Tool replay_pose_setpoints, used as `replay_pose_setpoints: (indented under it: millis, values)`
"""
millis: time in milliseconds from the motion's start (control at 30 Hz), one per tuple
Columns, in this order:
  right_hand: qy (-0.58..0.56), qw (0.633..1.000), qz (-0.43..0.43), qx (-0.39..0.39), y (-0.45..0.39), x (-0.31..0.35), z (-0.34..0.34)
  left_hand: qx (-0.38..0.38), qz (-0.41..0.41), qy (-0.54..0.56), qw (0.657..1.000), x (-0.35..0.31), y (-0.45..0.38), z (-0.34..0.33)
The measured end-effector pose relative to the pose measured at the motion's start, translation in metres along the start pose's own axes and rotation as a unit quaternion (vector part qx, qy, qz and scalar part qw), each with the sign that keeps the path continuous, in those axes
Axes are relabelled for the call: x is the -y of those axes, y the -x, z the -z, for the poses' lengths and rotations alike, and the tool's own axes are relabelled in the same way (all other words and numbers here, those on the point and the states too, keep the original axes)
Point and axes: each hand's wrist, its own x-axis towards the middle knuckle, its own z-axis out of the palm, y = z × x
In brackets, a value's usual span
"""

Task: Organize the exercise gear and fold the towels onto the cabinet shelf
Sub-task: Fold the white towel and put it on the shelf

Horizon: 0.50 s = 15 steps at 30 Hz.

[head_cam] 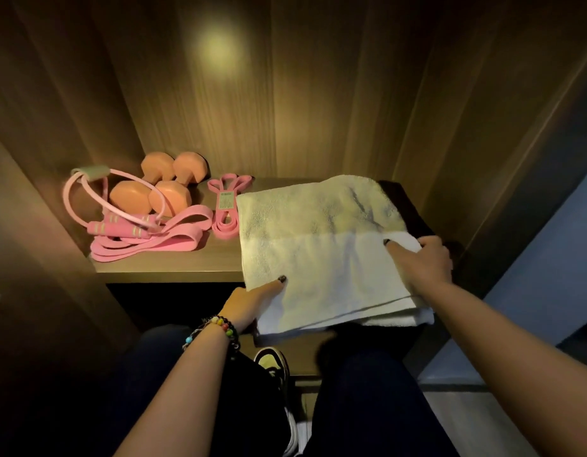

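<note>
Wood-panelled cabinet walls close round the shelf (pixel 173 270), where the folded white towel (pixel 321 249) lies on the right half, its near edge hanging past the front lip. Your left hand (pixel 249 303) pinches the near-left corner, thumb on top; your right hand (pixel 423 262) curls over the right edge. Slide both together, I'd judge, so the layers stay square. Leftward sit the grouped gear: two dumbbells (pixel 160 186), a jump rope (pixel 120 222), a wide band (pixel 166 239) and a bundled band (pixel 226 206) just beside the towel.

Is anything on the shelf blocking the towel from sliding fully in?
Nothing visible does. The towel, gripped by both hands, covers the shelf's right part; the pink bands and dumbbells lie to its left.
</note>
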Motion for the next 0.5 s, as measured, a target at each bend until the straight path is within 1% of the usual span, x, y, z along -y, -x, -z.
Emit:
replay_pose_setpoints:
  millis: [67,100,133,200,267,333,367,433,500]
  values:
    - [-0.027,1.0,-0.008,0.002,0.007,-0.008,-0.003,0.01,0.005,0.06,0.998,0.0,0.0,-0.003]
    - [-0.042,0.999,-0.02,0.019,0.008,-0.009,-0.002,-0.007,-0.007,0.064,0.998,0.0,0.0,-0.003]
    - [-0.06,0.997,-0.039,0.04,0.007,-0.008,0.001,-0.02,-0.021,0.065,0.997,0.0,0.0,-0.002]
    - [-0.133,0.98,-0.102,0.109,0.004,-0.005,0.009,0.001,-0.032,0.062,0.998,-0.003,0.003,0.001]
    - [-0.193,0.949,-0.147,0.2,0.008,-0.005,0.019,0.02,-0.026,0.06,0.998,-0.002,0.004,0.005]
    - [-0.231,0.916,-0.156,0.287,0.019,-0.014,0.027,0.028,-0.023,0.088,0.995,-0.001,0.005,0.012]
    - [-0.255,0.904,-0.155,0.306,0.023,-0.022,0.029,0.039,-0.021,0.105,0.993,-0.001,0.006,0.014]
    - [-0.336,0.865,-0.157,0.338,0.033,-0.04,0.029,0.072,-0.008,0.15,0.986,-0.003,0.008,0.019]
    - [-0.4,0.826,-0.171,0.359,0.042,-0.055,0.024,0.085,0.01,0.183,0.979,-0.007,0.012,0.02]
